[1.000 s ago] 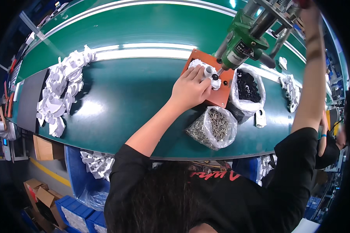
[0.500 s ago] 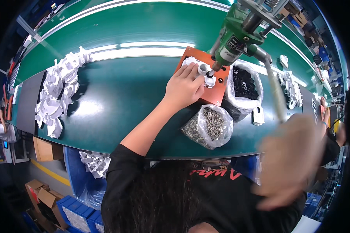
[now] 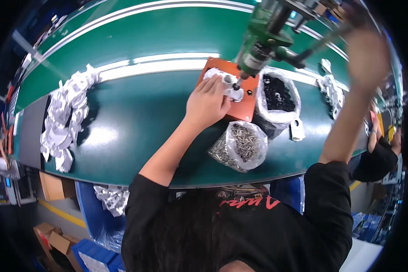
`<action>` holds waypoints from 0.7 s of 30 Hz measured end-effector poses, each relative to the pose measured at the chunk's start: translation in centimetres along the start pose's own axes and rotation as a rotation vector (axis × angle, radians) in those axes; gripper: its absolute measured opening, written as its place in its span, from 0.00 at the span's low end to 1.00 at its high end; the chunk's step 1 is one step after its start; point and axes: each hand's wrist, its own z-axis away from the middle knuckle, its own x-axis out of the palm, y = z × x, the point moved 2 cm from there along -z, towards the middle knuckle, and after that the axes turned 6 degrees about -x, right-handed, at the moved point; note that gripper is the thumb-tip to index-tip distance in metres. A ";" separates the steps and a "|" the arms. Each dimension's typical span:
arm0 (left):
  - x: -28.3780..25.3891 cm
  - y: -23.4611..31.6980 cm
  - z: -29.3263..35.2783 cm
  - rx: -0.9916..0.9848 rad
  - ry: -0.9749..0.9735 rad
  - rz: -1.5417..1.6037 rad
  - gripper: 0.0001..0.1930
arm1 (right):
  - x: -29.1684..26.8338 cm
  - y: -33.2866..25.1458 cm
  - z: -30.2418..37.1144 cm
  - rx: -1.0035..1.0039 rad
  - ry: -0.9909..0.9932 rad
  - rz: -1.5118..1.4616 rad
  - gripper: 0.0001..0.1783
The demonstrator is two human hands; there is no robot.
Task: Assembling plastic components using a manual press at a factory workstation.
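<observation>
My left hand holds a white plastic part down on an orange fixture plate, fingers laid over it and thumb at its near side. A green press-like machine hangs above the plate. The dark tip of its spindle comes down at the part's right side; whether it touches cannot be told. My right hand, raised at the far right and blurred, is around the outer end of the machine's lever. Its fingers are smeared.
A bag of black pieces and a bag of screws stand beside the plate. White parts lie heaped at left and right; a single white piece lies nearer. Another person works at far right.
My right hand has swung from low at the right up to the far right, and the lever has risen with it. My left hand stays on the part.
</observation>
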 end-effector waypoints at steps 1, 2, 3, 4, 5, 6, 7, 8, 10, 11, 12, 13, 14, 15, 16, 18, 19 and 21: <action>-0.3 -0.8 1.0 -0.063 -0.002 -0.043 0.19 | 1.1 -8.2 -4.4 -0.208 -0.275 0.278 0.17; -0.1 -0.8 0.9 -0.078 -0.020 -0.075 0.22 | 3.3 -8.6 -3.4 -0.184 -0.275 0.326 0.17; -0.5 -1.2 1.5 -0.100 -0.032 -0.093 0.22 | 9.6 -6.7 -1.0 0.051 -0.259 -0.521 0.16; -0.5 -1.1 1.4 -0.102 -0.039 -0.084 0.23 | 12.7 -5.6 0.3 0.293 -0.188 -1.334 0.16; -0.2 -1.4 1.6 -0.110 -0.054 -0.086 0.23 | 12.8 -8.2 2.1 0.685 -0.197 -1.341 0.20; -0.3 -1.2 1.4 -0.125 -0.061 -0.055 0.23 | 13.6 -8.1 3.6 0.760 -0.178 -1.378 0.22; -0.3 -1.1 1.4 -0.146 -0.073 -0.029 0.23 | 14.8 -7.3 5.8 0.836 -0.163 -1.423 0.24; -0.4 -0.9 1.3 -0.181 -0.103 -0.009 0.25 | 14.7 -6.1 7.6 0.750 -0.140 -1.323 0.24; -0.3 -0.6 1.1 -0.120 -0.061 -0.041 0.26 | 14.7 -1.6 12.8 0.375 -0.142 -0.631 0.27; -0.4 -0.4 1.1 -0.138 -0.107 -0.056 0.27 | 15.3 1.4 15.9 0.453 -0.193 -0.243 0.28; -0.5 -0.2 0.9 -0.119 -0.117 -0.053 0.27 | 15.0 3.8 18.5 0.522 -0.246 0.145 0.29; -0.2 -0.2 0.7 -0.136 -0.125 -0.070 0.27 | 13.9 5.9 21.0 0.712 -0.338 0.297 0.30; -0.1 -0.2 0.5 -0.157 -0.132 -0.094 0.27 | 12.7 8.0 23.6 0.898 -0.432 0.443 0.30; 0.1 -0.5 0.4 -0.247 -0.215 -0.063 0.26 | 11.8 10.2 27.0 0.849 -0.366 0.578 0.29; 0.1 -0.6 0.0 -0.243 -0.216 -0.073 0.26 | 11.0 11.8 30.2 0.793 -0.302 0.707 0.28; 0.1 -1.4 -0.2 -0.356 -0.331 -0.054 0.25 | 10.3 12.7 32.8 1.060 -0.402 0.613 0.27; -0.1 -2.2 -0.7 -0.362 -0.379 0.011 0.24 | 10.1 13.0 32.9 1.049 -0.411 0.591 0.27; -0.5 -3.1 -1.8 -0.347 -0.495 0.096 0.22 | 10.6 13.3 33.0 0.974 -0.439 0.564 0.26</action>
